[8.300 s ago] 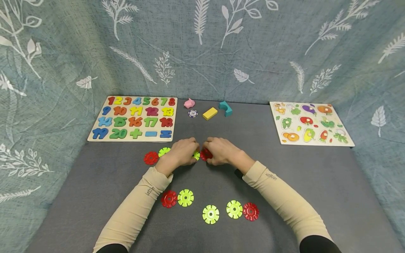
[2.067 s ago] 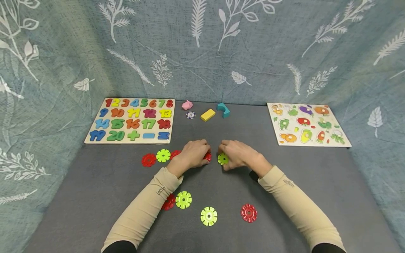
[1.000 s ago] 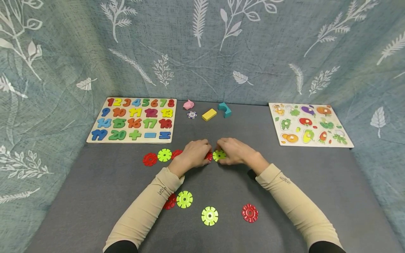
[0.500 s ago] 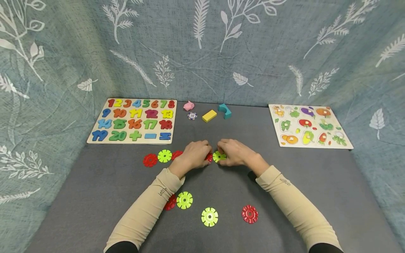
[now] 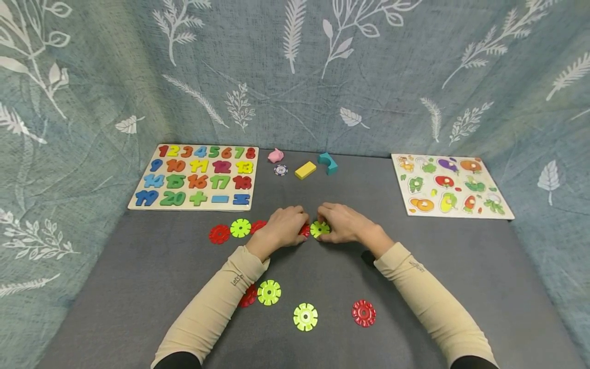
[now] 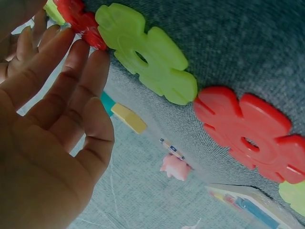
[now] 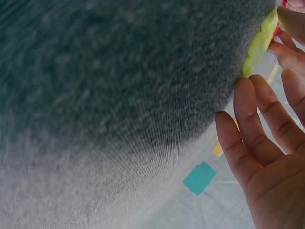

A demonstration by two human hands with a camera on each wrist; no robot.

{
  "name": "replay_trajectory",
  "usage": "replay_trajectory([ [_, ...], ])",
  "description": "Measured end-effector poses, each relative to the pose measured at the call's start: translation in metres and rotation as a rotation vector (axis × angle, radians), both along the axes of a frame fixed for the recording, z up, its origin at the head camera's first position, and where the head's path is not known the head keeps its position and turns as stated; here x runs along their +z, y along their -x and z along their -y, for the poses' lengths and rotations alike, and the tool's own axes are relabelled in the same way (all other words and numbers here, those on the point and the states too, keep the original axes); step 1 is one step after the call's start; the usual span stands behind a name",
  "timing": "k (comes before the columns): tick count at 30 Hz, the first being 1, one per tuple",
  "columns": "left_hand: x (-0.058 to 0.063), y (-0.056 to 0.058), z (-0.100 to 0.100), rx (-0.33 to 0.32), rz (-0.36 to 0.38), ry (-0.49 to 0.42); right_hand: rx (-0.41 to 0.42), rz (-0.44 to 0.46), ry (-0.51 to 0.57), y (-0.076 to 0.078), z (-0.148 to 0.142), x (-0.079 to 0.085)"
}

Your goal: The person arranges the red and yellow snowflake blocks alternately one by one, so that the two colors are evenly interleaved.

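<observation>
In the head view my left hand (image 5: 282, 227) pinches a red notched plastic disc (image 5: 304, 230) by its edges, thumb on the near side. Facing it, my right hand (image 5: 343, 223) holds a lime-green notched disc (image 5: 319, 229) between thumb and fingers. The two discs sit edge to edge on the table. Leftward runs a row of alternating discs: a red disc (image 5: 218, 234) at its end, then a green disc (image 5: 240, 228) and a partly covered red disc (image 5: 258, 225). My left hand hides another green disc (image 6: 164, 62), which the left wrist view shows.
Loose discs lie nearer me: a red disc (image 5: 249, 296) half under the left sleeve, green discs (image 5: 269, 292) (image 5: 306, 317) and a red disc (image 5: 364, 313). Behind are a number board (image 5: 209, 200), vegetable board (image 5: 415, 192), pink pig (image 5: 275, 155), poker chip (image 5: 280, 169), yellow block (image 5: 306, 170) and teal arch (image 5: 329, 164).
Since the oldest frame, the row has grown rightward and a green disc has left the front group. My right hand then slid its green disc left against the red one; both hands have since stayed put.
</observation>
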State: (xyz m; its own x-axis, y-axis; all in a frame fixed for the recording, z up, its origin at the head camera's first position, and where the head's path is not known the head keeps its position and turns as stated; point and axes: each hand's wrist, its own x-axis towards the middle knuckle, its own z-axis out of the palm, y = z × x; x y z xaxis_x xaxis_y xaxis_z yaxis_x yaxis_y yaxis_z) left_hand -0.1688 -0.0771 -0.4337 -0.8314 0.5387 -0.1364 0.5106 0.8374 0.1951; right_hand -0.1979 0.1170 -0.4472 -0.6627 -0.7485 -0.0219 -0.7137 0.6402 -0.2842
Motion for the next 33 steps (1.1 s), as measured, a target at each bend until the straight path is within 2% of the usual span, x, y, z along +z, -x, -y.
replay_trajectory([
  [5, 0.001, 0.0, -0.002, -0.01, -0.014, 0.03, -0.014, 0.002, 0.013, -0.001, -0.005, 0.003],
  [14, -0.001, -0.001, -0.012, -0.021, -0.086, 0.048, -0.017, -0.035, 0.023, -0.007, -0.017, 0.007],
  [18, -0.001, 0.001, -0.019, -0.038, -0.099, 0.069, -0.015, -0.059, 0.018, -0.013, -0.023, 0.01],
  [26, -0.001, 0.004, -0.033, -0.067, -0.077, 0.102, -0.013, -0.11, -0.014, -0.032, -0.037, 0.016],
  [33, -0.002, 0.006, -0.041, -0.086, -0.082, 0.106, 0.05, -0.178, -0.032, -0.048, -0.044, 0.017],
])
